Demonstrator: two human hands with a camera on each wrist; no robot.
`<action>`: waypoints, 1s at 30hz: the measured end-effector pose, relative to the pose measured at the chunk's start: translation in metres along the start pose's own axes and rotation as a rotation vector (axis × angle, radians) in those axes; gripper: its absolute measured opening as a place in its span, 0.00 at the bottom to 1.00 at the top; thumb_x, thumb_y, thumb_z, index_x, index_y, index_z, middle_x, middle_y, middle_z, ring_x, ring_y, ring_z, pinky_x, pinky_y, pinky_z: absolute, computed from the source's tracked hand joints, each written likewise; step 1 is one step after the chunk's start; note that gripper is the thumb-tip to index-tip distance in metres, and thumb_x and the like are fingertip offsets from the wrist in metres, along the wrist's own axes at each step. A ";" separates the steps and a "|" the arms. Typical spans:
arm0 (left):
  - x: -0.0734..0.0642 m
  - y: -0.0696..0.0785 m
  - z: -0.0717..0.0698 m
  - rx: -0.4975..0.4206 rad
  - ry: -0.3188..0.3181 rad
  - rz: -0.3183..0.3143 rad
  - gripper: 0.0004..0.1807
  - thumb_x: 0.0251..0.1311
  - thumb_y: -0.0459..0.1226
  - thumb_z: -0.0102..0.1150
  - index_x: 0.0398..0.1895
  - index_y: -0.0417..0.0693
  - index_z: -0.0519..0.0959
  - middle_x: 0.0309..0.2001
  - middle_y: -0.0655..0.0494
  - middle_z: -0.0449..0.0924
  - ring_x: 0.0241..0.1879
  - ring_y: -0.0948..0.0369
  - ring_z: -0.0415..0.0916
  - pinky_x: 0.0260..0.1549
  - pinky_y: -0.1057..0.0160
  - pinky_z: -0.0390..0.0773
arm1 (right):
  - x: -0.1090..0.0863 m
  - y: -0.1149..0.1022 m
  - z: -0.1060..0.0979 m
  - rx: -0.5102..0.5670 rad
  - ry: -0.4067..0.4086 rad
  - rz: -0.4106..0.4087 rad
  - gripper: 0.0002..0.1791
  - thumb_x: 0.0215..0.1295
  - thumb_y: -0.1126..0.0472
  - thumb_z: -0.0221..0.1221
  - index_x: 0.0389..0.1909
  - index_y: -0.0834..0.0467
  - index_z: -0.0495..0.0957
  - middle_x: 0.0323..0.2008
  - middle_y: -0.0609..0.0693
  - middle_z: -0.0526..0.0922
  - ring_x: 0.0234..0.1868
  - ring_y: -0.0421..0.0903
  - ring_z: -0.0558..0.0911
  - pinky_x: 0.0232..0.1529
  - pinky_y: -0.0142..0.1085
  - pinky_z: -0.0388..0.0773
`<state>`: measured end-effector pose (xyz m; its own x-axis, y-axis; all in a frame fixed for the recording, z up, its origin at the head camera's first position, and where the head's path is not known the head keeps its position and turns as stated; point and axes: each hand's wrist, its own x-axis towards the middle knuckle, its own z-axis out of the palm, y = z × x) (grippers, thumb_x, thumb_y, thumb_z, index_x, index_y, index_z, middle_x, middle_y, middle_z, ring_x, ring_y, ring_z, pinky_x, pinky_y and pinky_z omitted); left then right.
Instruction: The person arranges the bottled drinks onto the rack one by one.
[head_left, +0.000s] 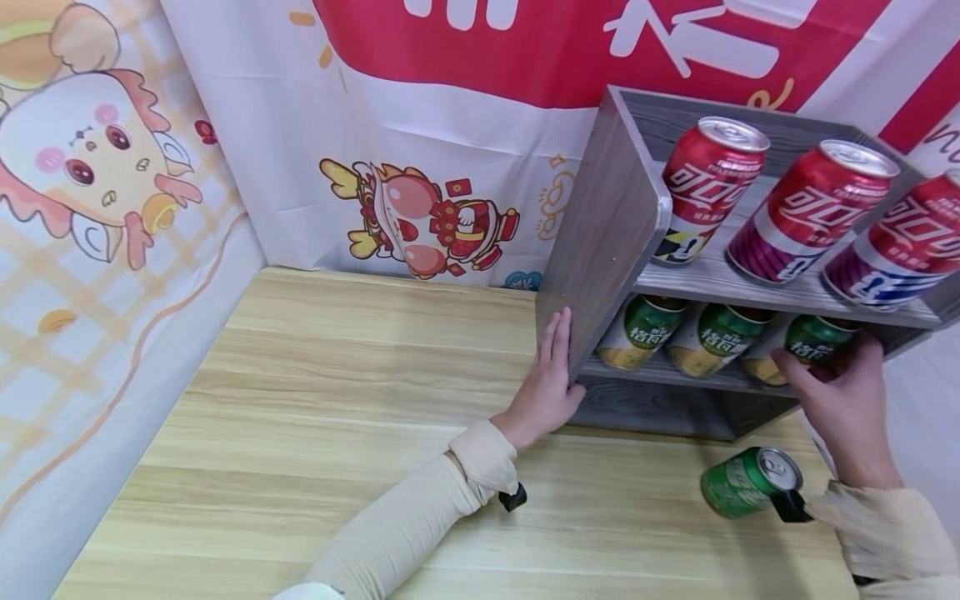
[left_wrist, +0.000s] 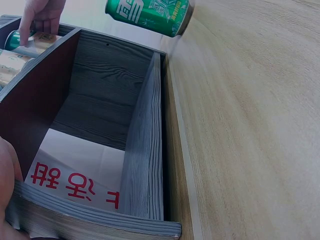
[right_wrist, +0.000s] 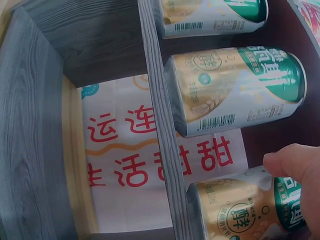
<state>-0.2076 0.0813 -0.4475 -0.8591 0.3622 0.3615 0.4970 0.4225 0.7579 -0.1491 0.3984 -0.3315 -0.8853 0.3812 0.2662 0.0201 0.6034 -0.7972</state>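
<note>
My right hand (head_left: 851, 404) grips the rightmost green-and-gold drink can (head_left: 813, 340) on the middle level of a grey wooden shelf (head_left: 600, 225). In the right wrist view, its thumb (right_wrist: 292, 160) lies on that can's side; the other fingers are mostly hidden. Two matching cans, a middle one (head_left: 708, 342) and a left one (head_left: 639, 333), stand beside it in the row. My left hand (head_left: 543, 396) rests against the shelf's left side panel, fingers extended along the wood. On the table in front of the shelf stands a green can (head_left: 738, 483), below my right wrist.
Three red cola cans, a left one (head_left: 712, 187), a middle one (head_left: 810, 208) and a right one (head_left: 900, 242), stand on the top level. The bottom compartment (left_wrist: 100, 90) is open-backed, with printed cloth showing through. The wooden table (head_left: 337, 375) meets a printed cloth wall (head_left: 480, 125).
</note>
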 end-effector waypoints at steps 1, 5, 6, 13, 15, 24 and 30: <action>0.000 0.000 0.000 0.000 0.001 0.001 0.62 0.62 0.28 0.66 0.82 0.55 0.27 0.82 0.47 0.32 0.77 0.50 0.52 0.61 0.57 0.75 | -0.001 -0.001 0.000 0.009 0.004 0.006 0.42 0.67 0.60 0.65 0.76 0.46 0.52 0.60 0.39 0.67 0.59 0.37 0.73 0.45 0.14 0.71; 0.000 0.000 0.000 0.002 0.003 0.004 0.62 0.61 0.28 0.66 0.82 0.56 0.27 0.82 0.47 0.32 0.77 0.50 0.52 0.61 0.56 0.75 | -0.004 -0.003 -0.001 0.044 0.028 0.015 0.42 0.67 0.62 0.65 0.76 0.47 0.53 0.62 0.42 0.68 0.60 0.38 0.73 0.48 0.15 0.71; 0.000 0.000 0.000 0.001 0.004 0.004 0.62 0.61 0.28 0.66 0.82 0.56 0.27 0.82 0.47 0.32 0.77 0.50 0.52 0.61 0.56 0.76 | -0.006 -0.004 -0.001 0.048 0.034 0.017 0.41 0.67 0.63 0.65 0.75 0.48 0.53 0.61 0.42 0.68 0.59 0.37 0.73 0.48 0.15 0.71; 0.000 0.000 0.000 0.001 0.000 0.002 0.62 0.61 0.28 0.66 0.82 0.55 0.27 0.82 0.46 0.33 0.77 0.49 0.53 0.60 0.56 0.76 | -0.015 -0.009 -0.001 -0.013 0.088 0.093 0.44 0.69 0.59 0.62 0.79 0.47 0.48 0.70 0.52 0.63 0.66 0.40 0.69 0.63 0.23 0.67; 0.000 0.000 0.000 -0.002 -0.002 0.002 0.62 0.61 0.28 0.66 0.82 0.55 0.27 0.82 0.46 0.32 0.76 0.49 0.53 0.60 0.57 0.76 | -0.019 -0.010 -0.001 -0.028 0.107 0.118 0.44 0.69 0.58 0.62 0.79 0.46 0.47 0.71 0.52 0.62 0.67 0.41 0.67 0.68 0.28 0.65; 0.000 0.000 -0.001 0.000 -0.008 -0.002 0.61 0.62 0.29 0.65 0.82 0.55 0.27 0.82 0.46 0.32 0.76 0.49 0.55 0.57 0.58 0.78 | -0.036 -0.013 -0.008 0.000 0.169 0.132 0.43 0.68 0.62 0.64 0.78 0.46 0.51 0.68 0.43 0.65 0.68 0.38 0.67 0.65 0.23 0.65; 0.000 0.000 0.000 0.000 -0.002 -0.001 0.61 0.62 0.29 0.66 0.82 0.55 0.28 0.82 0.47 0.33 0.76 0.50 0.53 0.59 0.57 0.77 | -0.051 -0.012 -0.013 0.015 0.205 0.114 0.38 0.68 0.65 0.63 0.75 0.49 0.59 0.62 0.37 0.69 0.64 0.37 0.70 0.60 0.18 0.67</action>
<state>-0.2072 0.0815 -0.4474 -0.8593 0.3635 0.3599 0.4964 0.4228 0.7582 -0.0983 0.3809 -0.3281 -0.7650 0.5815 0.2768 0.1065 0.5381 -0.8361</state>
